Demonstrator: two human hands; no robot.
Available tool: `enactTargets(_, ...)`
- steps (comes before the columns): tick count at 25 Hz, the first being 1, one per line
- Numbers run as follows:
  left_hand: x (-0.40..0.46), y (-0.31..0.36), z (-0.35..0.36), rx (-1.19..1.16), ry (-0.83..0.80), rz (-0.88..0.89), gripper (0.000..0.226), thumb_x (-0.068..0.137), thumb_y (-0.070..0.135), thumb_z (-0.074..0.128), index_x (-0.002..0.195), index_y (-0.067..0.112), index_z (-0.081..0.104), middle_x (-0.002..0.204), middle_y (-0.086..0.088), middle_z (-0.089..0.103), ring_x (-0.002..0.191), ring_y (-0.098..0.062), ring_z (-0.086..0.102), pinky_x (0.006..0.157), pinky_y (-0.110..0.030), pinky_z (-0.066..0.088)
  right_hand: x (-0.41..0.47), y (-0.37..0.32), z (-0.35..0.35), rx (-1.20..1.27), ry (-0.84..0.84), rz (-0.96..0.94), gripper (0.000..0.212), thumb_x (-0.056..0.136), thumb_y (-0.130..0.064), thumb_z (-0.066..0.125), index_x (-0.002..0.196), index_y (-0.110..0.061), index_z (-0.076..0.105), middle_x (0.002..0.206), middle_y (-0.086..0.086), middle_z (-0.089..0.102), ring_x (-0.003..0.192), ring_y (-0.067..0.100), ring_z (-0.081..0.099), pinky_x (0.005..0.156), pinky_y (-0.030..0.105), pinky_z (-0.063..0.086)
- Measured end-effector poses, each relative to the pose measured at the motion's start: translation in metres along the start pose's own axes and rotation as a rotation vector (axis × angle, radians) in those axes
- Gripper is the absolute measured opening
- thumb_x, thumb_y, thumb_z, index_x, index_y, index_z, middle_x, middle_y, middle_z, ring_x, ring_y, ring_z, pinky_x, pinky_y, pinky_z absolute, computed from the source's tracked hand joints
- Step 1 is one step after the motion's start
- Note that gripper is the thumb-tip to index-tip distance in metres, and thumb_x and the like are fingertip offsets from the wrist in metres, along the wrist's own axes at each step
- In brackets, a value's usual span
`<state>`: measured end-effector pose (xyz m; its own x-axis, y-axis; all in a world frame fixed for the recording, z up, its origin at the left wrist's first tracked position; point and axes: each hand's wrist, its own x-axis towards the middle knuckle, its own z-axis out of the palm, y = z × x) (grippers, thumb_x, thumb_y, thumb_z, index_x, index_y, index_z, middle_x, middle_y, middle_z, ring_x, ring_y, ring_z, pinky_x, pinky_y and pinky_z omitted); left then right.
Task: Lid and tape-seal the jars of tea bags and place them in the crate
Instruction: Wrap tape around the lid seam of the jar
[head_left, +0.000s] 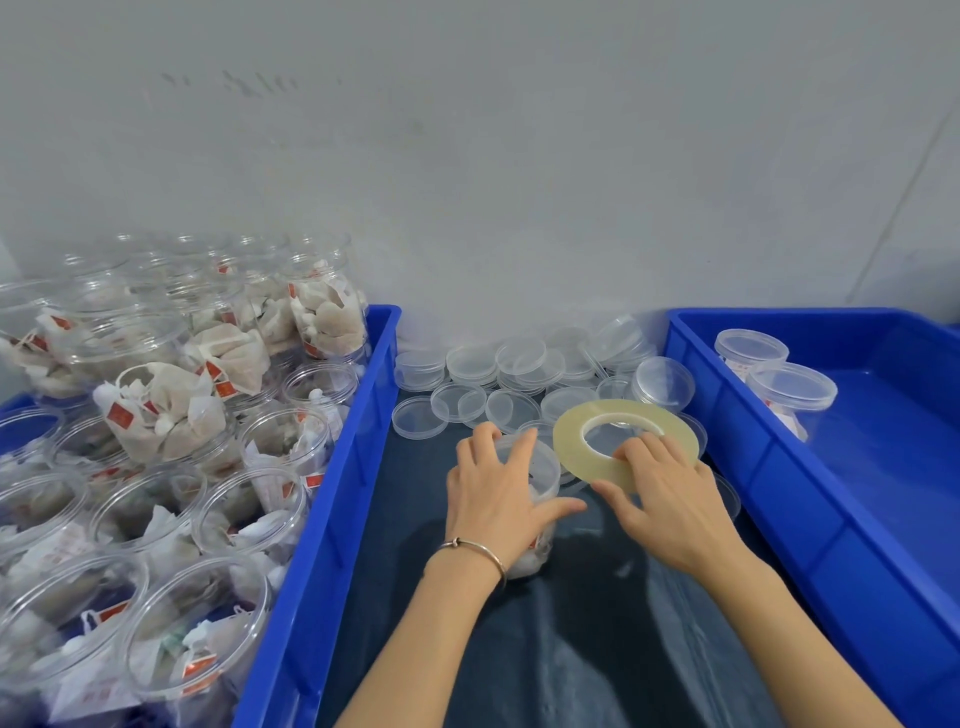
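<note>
Left hand (498, 493) grips the lidded clear plastic jar (535, 467), right hand (670, 499) holds the yellowish tape roll (623, 441): keep tape taut over the lid seam, rotate jar steadily.

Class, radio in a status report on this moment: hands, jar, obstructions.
Left hand gripping lidded jar. Right hand holding tape roll at jar's rim. Two sealed jars in right crate. Nothing blocking.

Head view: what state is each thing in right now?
Jar in hand: lidded, gripped by left hand.
Tape roll: held by right hand beside the jar.
Jars in left crate: open, filled.
Jars in right crate: lidded.
Loose lids: piled by wall.
</note>
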<state>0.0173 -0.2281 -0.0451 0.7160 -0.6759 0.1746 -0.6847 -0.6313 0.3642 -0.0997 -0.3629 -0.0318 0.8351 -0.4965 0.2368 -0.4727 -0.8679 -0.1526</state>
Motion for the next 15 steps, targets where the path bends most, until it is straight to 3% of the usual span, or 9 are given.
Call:
enactTargets(7, -0.002, -0.002, -0.002, 0.053, 0.014, 0.048, 0.076, 0.078, 0.073, 0.048, 0.141, 0.035, 0.026, 0.148, 0.006, 0.022, 0.13, -0.023, 0.024, 0.1, -0.041, 0.031, -0.009, 0.002, -0.001, 0.013, 0.063, 0.0, 0.035, 0.093, -0.053, 0.041, 0.11, -0.023, 0.048, 0.111, -0.011, 0.045, 0.109, 0.011, 0.042, 0.084, 0.033, 0.035)
enactTargets(11, -0.002, -0.011, -0.006, 0.079, -0.052, 0.124, 0.092, 0.073, 0.062, 0.065, 0.146, 0.034, 0.016, 0.148, 0.005, 0.019, 0.131, -0.023, 0.024, 0.099, -0.041, 0.035, -0.009, 0.0, -0.002, 0.034, 0.094, 0.006, 0.034, 0.092, -0.05, 0.047, 0.107, -0.02, 0.052, 0.107, -0.009, 0.048, 0.106, 0.014, 0.045, 0.083, 0.034, 0.036)
enactTargets(15, 0.001, -0.015, -0.008, 0.094, -0.08, 0.104, 0.101, 0.072, 0.057, 0.069, 0.149, 0.031, 0.009, 0.148, 0.001, 0.017, 0.132, -0.024, 0.024, 0.098, -0.041, 0.035, -0.018, 0.004, -0.004, 0.065, 0.199, -0.026, 0.033, 0.09, -0.042, 0.054, 0.098, -0.011, 0.06, 0.098, -0.002, 0.056, 0.095, 0.022, 0.053, 0.075, 0.039, 0.039)
